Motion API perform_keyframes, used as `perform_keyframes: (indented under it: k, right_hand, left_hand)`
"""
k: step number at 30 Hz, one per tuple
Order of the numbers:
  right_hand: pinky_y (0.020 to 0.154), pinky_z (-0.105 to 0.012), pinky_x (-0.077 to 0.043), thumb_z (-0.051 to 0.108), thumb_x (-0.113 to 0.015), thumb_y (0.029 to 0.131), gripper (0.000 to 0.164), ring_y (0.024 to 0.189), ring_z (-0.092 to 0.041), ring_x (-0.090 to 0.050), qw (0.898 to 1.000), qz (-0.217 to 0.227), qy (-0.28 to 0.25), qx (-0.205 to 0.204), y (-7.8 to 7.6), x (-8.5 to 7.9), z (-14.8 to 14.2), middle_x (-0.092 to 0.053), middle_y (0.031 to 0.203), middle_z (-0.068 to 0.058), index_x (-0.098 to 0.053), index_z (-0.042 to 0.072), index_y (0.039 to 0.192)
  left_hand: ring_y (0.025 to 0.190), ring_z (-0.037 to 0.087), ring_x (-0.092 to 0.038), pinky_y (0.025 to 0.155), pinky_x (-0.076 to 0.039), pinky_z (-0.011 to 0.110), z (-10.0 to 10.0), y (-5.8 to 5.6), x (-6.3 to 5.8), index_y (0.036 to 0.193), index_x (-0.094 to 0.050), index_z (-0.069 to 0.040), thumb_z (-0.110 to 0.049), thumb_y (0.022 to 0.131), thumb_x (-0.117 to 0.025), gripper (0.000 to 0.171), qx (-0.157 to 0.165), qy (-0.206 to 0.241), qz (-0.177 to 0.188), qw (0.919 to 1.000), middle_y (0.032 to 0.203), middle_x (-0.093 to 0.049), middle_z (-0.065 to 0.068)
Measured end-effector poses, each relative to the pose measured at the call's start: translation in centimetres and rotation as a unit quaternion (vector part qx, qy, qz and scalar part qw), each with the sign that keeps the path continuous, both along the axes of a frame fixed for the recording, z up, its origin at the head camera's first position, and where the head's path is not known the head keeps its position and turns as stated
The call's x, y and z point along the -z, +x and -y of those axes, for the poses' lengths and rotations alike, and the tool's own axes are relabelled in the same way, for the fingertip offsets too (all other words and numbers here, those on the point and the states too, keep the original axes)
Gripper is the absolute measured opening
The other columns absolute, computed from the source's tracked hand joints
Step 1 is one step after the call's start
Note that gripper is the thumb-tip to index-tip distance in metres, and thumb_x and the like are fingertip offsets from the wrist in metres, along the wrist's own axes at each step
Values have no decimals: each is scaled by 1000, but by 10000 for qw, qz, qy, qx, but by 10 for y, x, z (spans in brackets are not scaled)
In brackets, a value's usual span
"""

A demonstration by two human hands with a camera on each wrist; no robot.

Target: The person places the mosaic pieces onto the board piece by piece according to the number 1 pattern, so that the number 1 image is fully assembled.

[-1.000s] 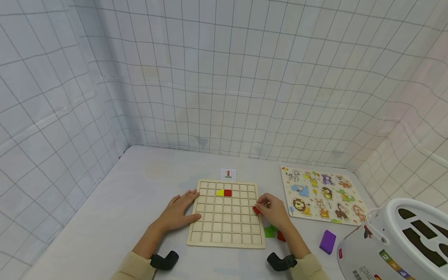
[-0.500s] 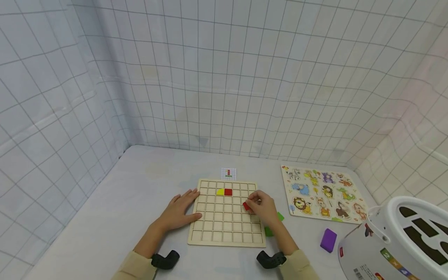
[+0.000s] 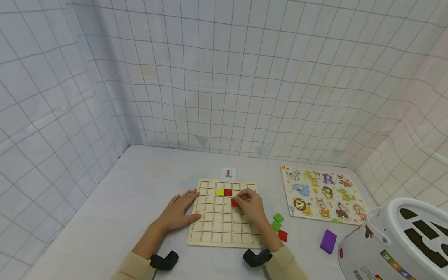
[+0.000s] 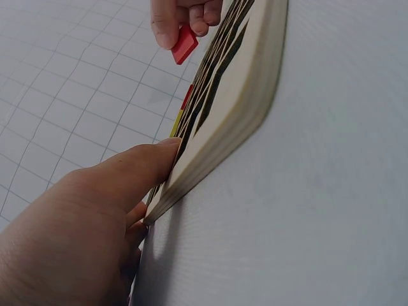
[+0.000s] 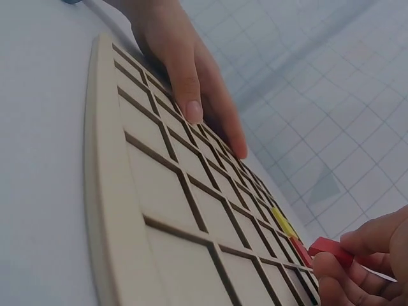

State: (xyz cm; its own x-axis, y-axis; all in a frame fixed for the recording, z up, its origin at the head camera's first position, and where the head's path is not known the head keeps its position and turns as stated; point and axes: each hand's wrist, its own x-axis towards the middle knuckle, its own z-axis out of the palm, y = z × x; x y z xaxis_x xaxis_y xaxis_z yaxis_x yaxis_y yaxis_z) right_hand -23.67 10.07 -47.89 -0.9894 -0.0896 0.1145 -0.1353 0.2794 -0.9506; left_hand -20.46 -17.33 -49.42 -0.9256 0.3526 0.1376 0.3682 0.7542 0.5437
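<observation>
A wooden grid board (image 3: 212, 226) lies flat on the table. My left hand (image 3: 179, 212) rests along its left edge, fingers spread and thumb on the rim. Thumb and fingers of my right hand (image 3: 252, 206) pinch a red square tile (image 5: 331, 250), tilted above the board's cells. In the left wrist view that red tile (image 4: 184, 44) shows clear of the board. Side by side in an upper row sit a small yellow piece (image 3: 219, 192) and another red tile (image 3: 228, 192). Just behind the board lies a small printed card (image 3: 228, 174) with a coloured grid pattern.
Right of the board lie green tiles (image 3: 278, 217) and a loose red tile (image 3: 282, 235). Farther right are a purple block (image 3: 328, 241), an animal puzzle board (image 3: 292, 196) and a large white lidded bucket (image 3: 364, 252). Grid-patterned cloth walls (image 3: 224, 97) stand behind and beside the table.
My right hand has carried the red tile leftward from the board's right edge to over its middle cells, uncovering the loose green and red tiles. My left hand has stayed put.
</observation>
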Motion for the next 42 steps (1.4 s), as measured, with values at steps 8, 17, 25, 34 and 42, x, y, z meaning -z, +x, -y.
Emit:
perform_keyframes:
  k: [8, 17, 25, 34, 42]
  right_hand:
    - [55, -27, -56, 3, -68, 90, 10, 55, -15, -65, 9992, 247, -276, 113, -2, 3, 15, -61, 75, -8, -61, -4, 94]
    - [50, -23, -51, 4, -69, 89, 9, 52, -13, -61, 9992, 121, 100, 368, -5, 8, 29, -61, 71, -5, -62, -1, 91]
    - [53, -24, -46, 7, -70, 88, 9, 58, -12, -55, 9931, 61, 744, 900, -3, 4, 36, -58, 70, -2, -63, 3, 84]
    - [53, -25, -42, 6, -70, 87, 10, 60, -14, -49, 9880, -25, 910, 1249, -1, 6, 43, -55, 68, -1, -62, 5, 81]
    - [53, -26, -42, 6, -69, 87, 10, 61, -13, -49, 9844, -258, 1008, 1421, 1, 7, 48, -55, 67, 0, -62, 5, 80]
  left_hand:
    - [143, 35, -26, 113, -16, 58, -1, -1, 0, 150, -38, -3, -50, 89, -63, 80, -18, -9, 59, 10000, 154, -36, 14]
    - [142, 36, -29, 111, -18, 59, 1, 0, 2, 148, -39, -3, -49, 88, -65, 81, -6, 25, -63, 10000, 153, -37, 15]
    - [142, 37, -28, 112, -16, 59, 0, 0, 1, 149, -39, -2, -49, 89, -64, 80, -1, 21, -19, 10000, 153, -37, 16]
    - [142, 37, -28, 111, -17, 60, 1, 2, 1, 148, -39, -2, -48, 89, -64, 79, 16, 29, -40, 10000, 152, -37, 17]
    - [143, 35, -28, 112, -17, 58, 1, 0, 3, 149, -38, -3, -49, 88, -64, 81, -33, -17, -1, 10000, 153, -36, 15]
